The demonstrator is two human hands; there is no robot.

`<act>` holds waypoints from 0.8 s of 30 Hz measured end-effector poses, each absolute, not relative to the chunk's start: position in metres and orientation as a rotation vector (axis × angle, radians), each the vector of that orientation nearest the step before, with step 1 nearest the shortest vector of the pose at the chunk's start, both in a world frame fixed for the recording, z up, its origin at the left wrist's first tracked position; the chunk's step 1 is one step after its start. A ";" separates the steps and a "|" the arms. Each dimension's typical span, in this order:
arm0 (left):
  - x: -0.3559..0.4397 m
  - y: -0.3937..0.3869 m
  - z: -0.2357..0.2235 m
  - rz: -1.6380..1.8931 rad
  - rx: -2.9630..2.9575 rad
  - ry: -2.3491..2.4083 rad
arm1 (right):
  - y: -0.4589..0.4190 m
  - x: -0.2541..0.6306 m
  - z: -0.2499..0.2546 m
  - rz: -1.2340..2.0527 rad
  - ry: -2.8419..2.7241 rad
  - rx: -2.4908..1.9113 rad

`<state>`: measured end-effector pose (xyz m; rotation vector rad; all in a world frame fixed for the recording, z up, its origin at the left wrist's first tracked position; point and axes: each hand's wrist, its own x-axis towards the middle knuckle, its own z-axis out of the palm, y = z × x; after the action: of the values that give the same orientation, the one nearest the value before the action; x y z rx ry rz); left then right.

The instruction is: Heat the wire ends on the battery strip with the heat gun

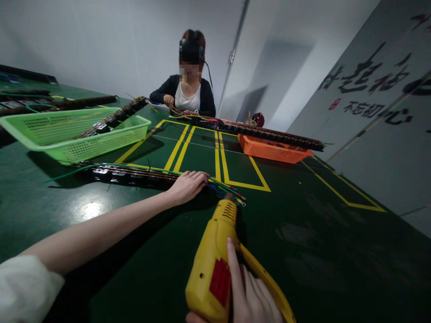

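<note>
A yellow power tool (215,260) is being gripped by the right hand (249,296), fingers wrapped around it; a long strip (134,174) is being pressed by the left hand (186,185), fingers together, near the open table (319,233) edge, baskets (77,132) well apart.

Right hand (247,296) cut off by bottom edge; grip on yellow plastic heat gun (215,264) partly hidden behind gun body. Nozzle tip hidden behind gun barrel. Long dark component strip (134,175) partly covered by left hand (186,185). Co-worker's face blurred. Far bench items too small to identify.
</note>
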<state>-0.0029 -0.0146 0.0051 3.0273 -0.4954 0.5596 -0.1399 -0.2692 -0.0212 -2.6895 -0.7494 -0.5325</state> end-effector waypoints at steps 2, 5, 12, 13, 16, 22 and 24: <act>-0.003 -0.015 0.005 0.565 3.031 -0.502 | -0.259 -0.141 -0.018 -0.518 -0.773 -2.651; -0.003 -0.016 0.005 0.576 3.046 -0.494 | -0.247 -0.141 -0.014 -0.505 -0.785 -2.613; -0.003 -0.015 0.005 0.581 3.050 -0.496 | -0.240 -0.143 -0.017 -0.463 -0.772 -2.553; -0.003 -0.015 0.005 0.580 3.049 -0.502 | -0.241 -0.143 -0.018 -0.468 -0.775 -2.552; -0.004 -0.013 0.005 0.571 3.043 -0.513 | -0.246 -0.140 -0.020 -0.470 -0.793 -2.554; -0.006 -0.013 0.007 0.620 3.013 -0.594 | -0.264 -0.136 -0.025 -0.466 -0.806 -2.573; -0.008 -0.014 0.010 0.693 3.036 -0.612 | -0.272 -0.135 -0.026 -0.451 -0.779 -2.589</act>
<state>-0.0078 -0.0141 0.0099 3.0358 -0.6124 0.6928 -0.1353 -0.2724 -0.0258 -2.5889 -0.7785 -0.4509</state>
